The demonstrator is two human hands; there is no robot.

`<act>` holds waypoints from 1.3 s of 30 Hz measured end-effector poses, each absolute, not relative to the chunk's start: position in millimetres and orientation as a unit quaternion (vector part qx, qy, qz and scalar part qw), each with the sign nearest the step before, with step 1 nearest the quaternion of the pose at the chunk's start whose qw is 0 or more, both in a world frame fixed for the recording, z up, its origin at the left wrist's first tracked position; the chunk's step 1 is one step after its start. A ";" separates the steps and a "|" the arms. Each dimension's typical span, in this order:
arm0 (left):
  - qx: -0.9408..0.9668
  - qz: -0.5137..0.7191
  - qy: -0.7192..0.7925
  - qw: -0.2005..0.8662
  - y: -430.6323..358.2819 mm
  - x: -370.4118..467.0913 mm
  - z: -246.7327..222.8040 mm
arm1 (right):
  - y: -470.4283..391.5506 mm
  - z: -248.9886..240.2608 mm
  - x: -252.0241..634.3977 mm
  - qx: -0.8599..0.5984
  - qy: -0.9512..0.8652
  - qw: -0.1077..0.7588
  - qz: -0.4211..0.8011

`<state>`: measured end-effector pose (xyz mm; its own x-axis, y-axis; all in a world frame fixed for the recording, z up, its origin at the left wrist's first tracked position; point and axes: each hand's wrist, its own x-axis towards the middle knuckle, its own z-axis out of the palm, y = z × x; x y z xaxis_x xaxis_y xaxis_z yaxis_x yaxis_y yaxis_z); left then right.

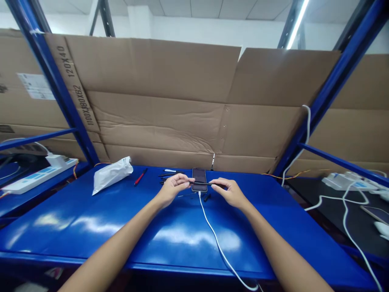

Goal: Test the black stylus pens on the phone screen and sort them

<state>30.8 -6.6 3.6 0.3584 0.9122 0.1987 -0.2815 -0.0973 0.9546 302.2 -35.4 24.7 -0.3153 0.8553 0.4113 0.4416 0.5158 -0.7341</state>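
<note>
A slim black pen [203,183] is stretched level between my two hands. My left hand [174,187] pinches its left end between thumb and fingers. At the other end my right hand [230,192] is closed on it, the fingers partly covering that end. Just beyond the pen lies a phone [199,175] with a white cable [209,223] plugged into its near edge. A short black piece like a pen cap [207,197] rests near the cable plug. Several dark pens [166,175] lie behind my left hand, partly hidden by it.
On the blue tabletop [142,243], a red pen [140,177] and a white plastic bag [113,174] lie to the left. Cardboard [158,109] walls the back. Power strips [39,176] and cables sit beyond the blue posts on both sides.
</note>
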 end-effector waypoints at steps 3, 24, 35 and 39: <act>0.557 0.482 0.289 0.611 -7.6 31.9 2.9 | -35.1 23.3 302.1 -0.422 -0.767 0.409 0.256; 0.848 0.173 0.293 0.406 -14.8 13.3 7.4 | -47.3 12.5 290.3 -0.387 -0.893 0.204 0.106; 0.890 0.249 0.341 0.175 -9.9 29.2 -11.4 | -32.5 -15.3 269.3 -0.494 -0.831 0.252 0.043; 0.890 0.233 0.362 0.148 -11.5 32.9 -14.7 | -34.4 -14.4 266.0 -0.513 -0.821 0.245 0.059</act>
<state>32.9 -11.5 -14.7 0.6293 0.7137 0.3076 0.5752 -0.6939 0.4332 266.0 -34.4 -14.4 -0.3541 0.8704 0.3421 0.8123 0.4675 -0.3488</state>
